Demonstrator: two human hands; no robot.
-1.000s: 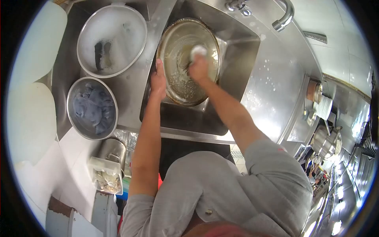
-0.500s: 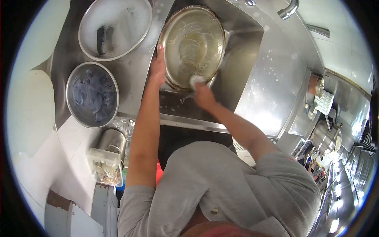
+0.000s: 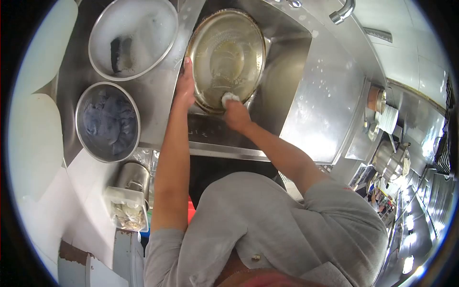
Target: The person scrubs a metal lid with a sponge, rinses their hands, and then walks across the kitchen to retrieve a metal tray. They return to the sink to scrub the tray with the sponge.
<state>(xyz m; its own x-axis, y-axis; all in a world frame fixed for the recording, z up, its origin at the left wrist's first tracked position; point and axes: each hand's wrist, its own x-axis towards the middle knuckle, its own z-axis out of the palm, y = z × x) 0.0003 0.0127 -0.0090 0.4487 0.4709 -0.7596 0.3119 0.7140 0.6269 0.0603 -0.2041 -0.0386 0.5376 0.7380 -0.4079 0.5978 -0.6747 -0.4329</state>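
A large round metal pan (image 3: 229, 48) with a browned rim stands tilted in the sink (image 3: 282, 71), soapy streaks on its face. My left hand (image 3: 185, 88) is closed on its left edge, thumb up along the rim; the other fingers are hidden behind. In my right hand (image 3: 237, 116) is a white scrubbing pad (image 3: 230, 98), pressed against the lower part of the pan. The pad's exact material is too small to tell.
Left of the sink stand a bowl of suds (image 3: 138, 28) with a dark item in it and a bowl with soaked grey-blue cloth (image 3: 110, 119). Below are a metal pot (image 3: 133, 177) and a plastic tub (image 3: 125, 206). A faucet (image 3: 342, 13) is at upper right.
My right hand and the pad have shifted slightly left along the pan's lower part. My left hand keeps its hold on the rim. The whole view has shifted a little.
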